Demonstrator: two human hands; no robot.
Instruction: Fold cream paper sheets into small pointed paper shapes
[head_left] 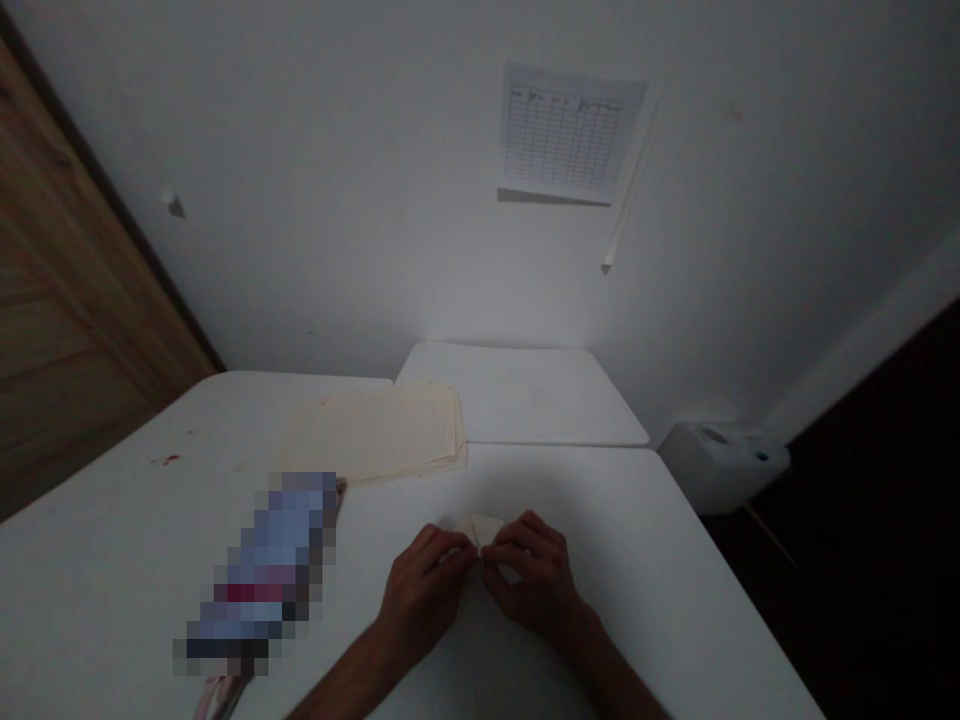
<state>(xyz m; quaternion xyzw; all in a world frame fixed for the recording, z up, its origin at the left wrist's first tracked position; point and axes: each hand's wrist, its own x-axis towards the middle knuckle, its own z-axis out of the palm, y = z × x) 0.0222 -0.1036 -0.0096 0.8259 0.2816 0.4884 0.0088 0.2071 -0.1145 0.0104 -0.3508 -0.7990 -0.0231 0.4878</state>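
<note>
A small folded piece of pale paper (480,527) is held between my two hands, low over the white table (360,640). My left hand (424,575) pinches its near left edge with thumb and forefinger. From the other side my right hand (536,575) pinches the same paper, its fingertips almost touching those of the left. A dark crease or line runs down the paper's middle. Its lower part is hidden behind the fingers.
Cream paper sheets (382,430) lie stacked beyond my left hand. Nearer on the left is a blurred-out oblong object (270,560). A printed table sheet (570,135) hangs on the wall. A white box-like object (720,465) stands right of the table.
</note>
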